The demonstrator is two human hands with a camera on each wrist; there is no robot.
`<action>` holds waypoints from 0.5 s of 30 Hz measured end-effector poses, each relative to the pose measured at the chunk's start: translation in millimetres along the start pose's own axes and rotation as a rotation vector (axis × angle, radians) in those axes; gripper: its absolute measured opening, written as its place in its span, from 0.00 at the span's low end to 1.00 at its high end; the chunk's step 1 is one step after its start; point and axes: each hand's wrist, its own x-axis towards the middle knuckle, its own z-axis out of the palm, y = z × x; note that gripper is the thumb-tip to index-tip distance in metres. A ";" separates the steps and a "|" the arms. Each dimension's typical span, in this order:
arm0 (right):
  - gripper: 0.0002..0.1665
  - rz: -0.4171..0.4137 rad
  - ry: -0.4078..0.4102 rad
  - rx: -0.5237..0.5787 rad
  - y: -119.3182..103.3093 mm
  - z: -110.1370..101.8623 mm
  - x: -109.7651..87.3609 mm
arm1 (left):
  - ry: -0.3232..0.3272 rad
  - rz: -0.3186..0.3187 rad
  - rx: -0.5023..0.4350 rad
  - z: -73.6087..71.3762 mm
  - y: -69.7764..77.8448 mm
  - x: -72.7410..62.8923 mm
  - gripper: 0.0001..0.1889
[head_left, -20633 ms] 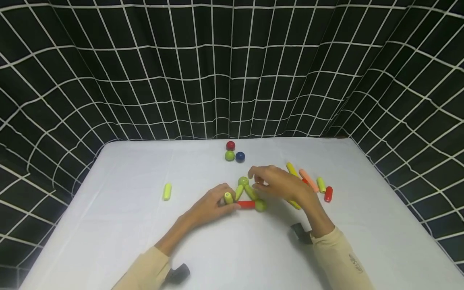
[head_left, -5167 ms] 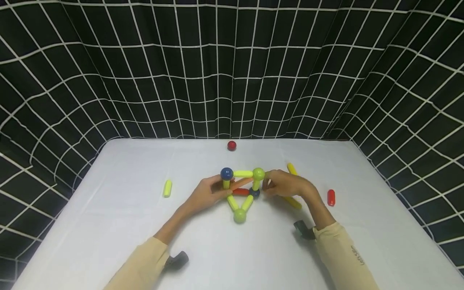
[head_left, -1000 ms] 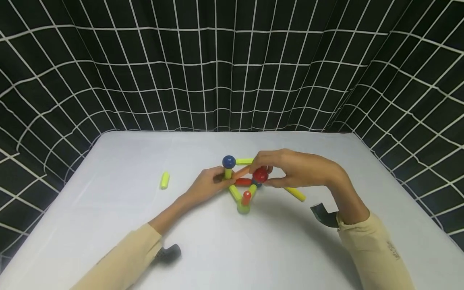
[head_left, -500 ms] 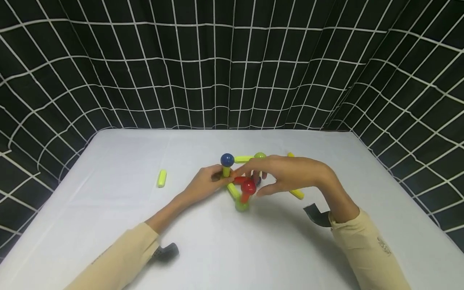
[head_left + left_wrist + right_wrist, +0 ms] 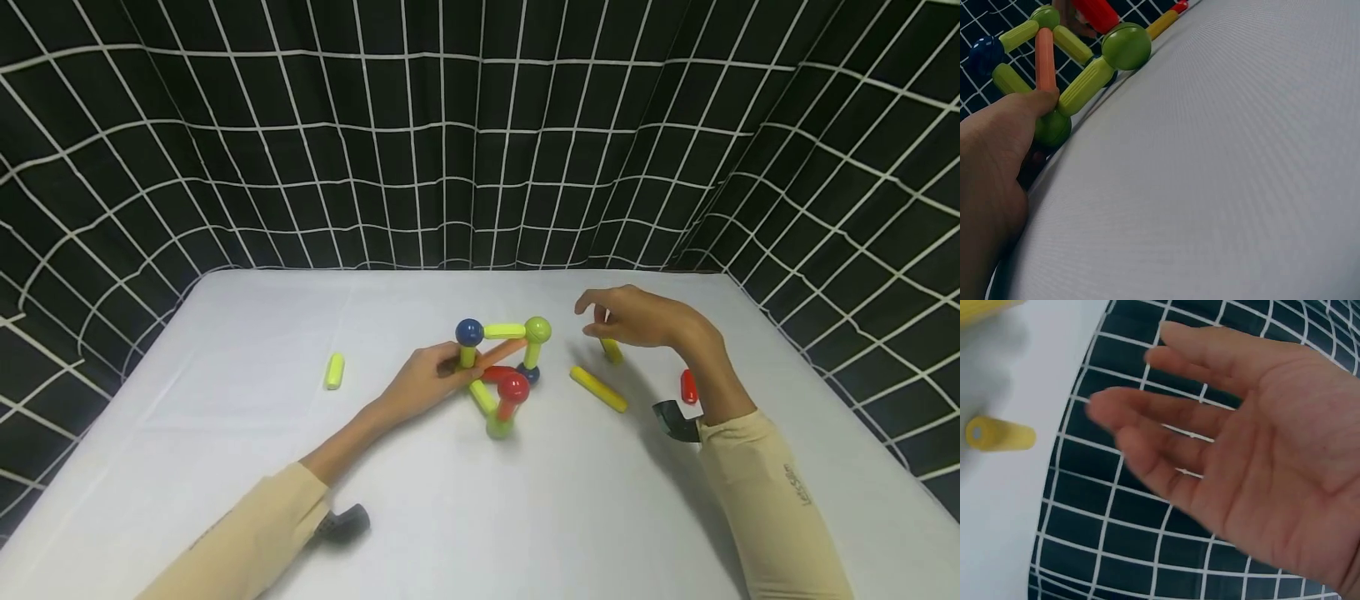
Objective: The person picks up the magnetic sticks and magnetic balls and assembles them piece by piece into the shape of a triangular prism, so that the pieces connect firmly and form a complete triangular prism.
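Observation:
A structure of magnetic sticks and balls stands on the white table. My left hand [image 5: 427, 375] grips its left corner, the thumb over the low end of the slanting orange stick [image 5: 1045, 59], by a green ball [image 5: 1054, 130]. A blue ball [image 5: 469, 332] and a green ball [image 5: 537, 329] top two posts, joined by a yellow-green stick [image 5: 504, 331]. At the front, a red ball [image 5: 513, 388] caps a tilted red stick [image 5: 506, 412] on another green ball [image 5: 498, 428]. My right hand [image 5: 641, 318], empty with relaxed fingers, hovers by a yellow stick [image 5: 612, 351], partly hiding it.
Another yellow stick [image 5: 597, 389] lies right of the structure. Farther right is a short red stick [image 5: 689, 387], beside the right wrist. A yellow-green stick [image 5: 335, 372] lies off to the left. A dark gridded curtain [image 5: 442, 150] borders the table.
Loose pieces have become a standing structure. Within the last second my right hand put the red ball on the front red stick, let go and moved right. My left hand keeps its grip.

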 end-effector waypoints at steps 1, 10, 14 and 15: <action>0.24 0.034 -0.031 -0.010 3.3 0.1 -0.8 | -0.001 0.002 0.000 0.6 -0.3 0.1 0.16; 0.30 0.493 -0.271 0.002 35.9 -11.6 -28.3 | 0.005 0.007 0.011 0.5 1.7 1.5 0.16; 0.47 0.713 -0.270 0.093 56.0 -5.1 -34.2 | -0.006 -0.006 0.003 1.6 1.8 0.9 0.17; 0.50 0.738 -0.278 0.101 61.7 -2.4 -33.7 | -0.006 -0.006 0.001 1.8 2.0 0.7 0.17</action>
